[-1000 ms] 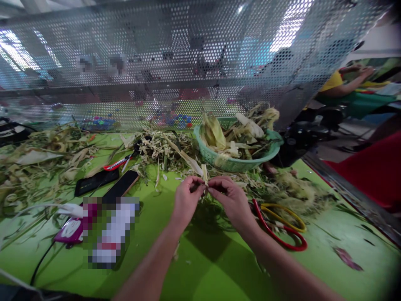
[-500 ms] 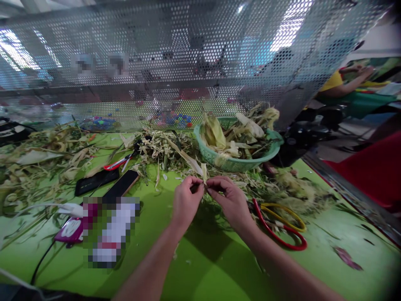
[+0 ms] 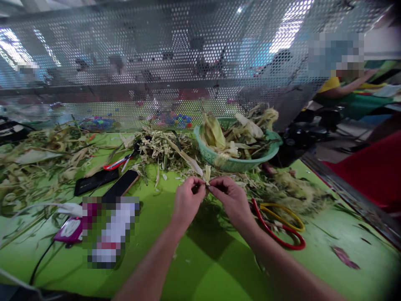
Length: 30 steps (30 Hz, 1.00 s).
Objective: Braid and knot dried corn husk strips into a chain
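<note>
Between my two hands a pale strip of corn husk stands up, pinched from both sides near its lower end. My left hand has thumb and forefinger closed on it. From the right, my right hand pinches the same strip, its fingertips almost meeting the left ones. The fingers hide the strip's lower part. Just beyond lies a long dried husk leaf. Scissors with red and yellow handles rest beside my right forearm.
A green plastic basket full of husks stands behind my hands. Husk scraps and a tangle of corn silk spread over the green table. Left are a red cutter, dark phones and a purple device. A perforated metal screen rises behind.
The pinched husk strip has shifted slightly right and looks a little more upright. Both hands keep their pinch, with only small finger movements.
</note>
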### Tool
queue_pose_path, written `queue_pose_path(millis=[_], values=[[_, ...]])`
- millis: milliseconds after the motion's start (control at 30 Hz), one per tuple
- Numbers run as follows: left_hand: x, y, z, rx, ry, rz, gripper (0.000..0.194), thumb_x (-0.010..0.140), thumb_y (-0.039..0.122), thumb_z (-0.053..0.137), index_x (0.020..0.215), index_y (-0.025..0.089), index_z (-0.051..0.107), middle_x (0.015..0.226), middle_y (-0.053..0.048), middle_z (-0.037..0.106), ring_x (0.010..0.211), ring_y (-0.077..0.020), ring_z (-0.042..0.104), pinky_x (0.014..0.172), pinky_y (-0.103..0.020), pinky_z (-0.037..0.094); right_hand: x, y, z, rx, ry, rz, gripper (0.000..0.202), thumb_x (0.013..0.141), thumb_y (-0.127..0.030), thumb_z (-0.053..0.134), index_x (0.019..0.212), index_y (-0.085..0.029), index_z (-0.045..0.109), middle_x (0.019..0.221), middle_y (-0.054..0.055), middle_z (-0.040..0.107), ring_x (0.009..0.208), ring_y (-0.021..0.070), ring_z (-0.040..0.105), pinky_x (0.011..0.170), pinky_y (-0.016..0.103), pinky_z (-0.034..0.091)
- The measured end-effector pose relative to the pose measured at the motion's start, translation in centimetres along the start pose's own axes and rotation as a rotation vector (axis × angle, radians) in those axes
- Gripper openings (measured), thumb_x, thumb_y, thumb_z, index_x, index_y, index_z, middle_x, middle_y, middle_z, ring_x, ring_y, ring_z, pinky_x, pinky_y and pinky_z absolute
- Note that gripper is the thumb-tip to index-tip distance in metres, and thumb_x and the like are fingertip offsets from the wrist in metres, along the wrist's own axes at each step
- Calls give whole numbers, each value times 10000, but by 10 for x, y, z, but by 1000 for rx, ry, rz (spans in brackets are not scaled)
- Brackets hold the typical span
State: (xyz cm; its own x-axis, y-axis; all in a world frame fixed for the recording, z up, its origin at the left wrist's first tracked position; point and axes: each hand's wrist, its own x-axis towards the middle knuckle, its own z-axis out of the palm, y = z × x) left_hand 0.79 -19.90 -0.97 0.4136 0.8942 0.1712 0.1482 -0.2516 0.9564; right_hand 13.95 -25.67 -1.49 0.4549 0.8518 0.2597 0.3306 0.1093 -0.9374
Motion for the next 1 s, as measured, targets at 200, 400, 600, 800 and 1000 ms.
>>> queue_pose_path(millis=[200,400,600,800,1000], values=[[3,-5,0,-139,-48,-22,91,812,236,561,871,169,577,728,-8,604,634,-106,530,588,-218,415,0,2,-1,51,8,40,181,752,-352,680,825,-189,655,788,42,633,744,189,566,685,317,458],[4,-6,1,-198,-94,-53,122,810,267,576,878,166,569,756,-15,599,655,-108,532,597,-220,419,1,0,-2,16,16,16,158,771,-331,659,827,-183,651,805,50,624,761,193,570,694,324,460],[3,-4,1,-107,-70,-24,100,782,230,597,850,166,560,763,-21,614,692,-123,560,644,-238,429,0,-7,-2,-90,22,-86,100,772,-286,649,776,-187,654,797,46,606,774,198,569,703,329,454],[1,-3,-1,-141,-84,0,67,793,201,560,850,170,544,759,-9,585,668,-109,519,618,-225,416,-1,-9,-1,-103,24,-109,78,799,-267,625,800,-192,646,824,46,607,792,196,567,711,322,451],[2,-4,1,-358,-131,-61,81,801,218,548,862,188,505,764,18,527,658,-96,510,613,-217,444,0,-14,-4,-126,50,-132,32,796,-217,615,786,-191,631,801,35,589,765,185,554,690,308,441]])
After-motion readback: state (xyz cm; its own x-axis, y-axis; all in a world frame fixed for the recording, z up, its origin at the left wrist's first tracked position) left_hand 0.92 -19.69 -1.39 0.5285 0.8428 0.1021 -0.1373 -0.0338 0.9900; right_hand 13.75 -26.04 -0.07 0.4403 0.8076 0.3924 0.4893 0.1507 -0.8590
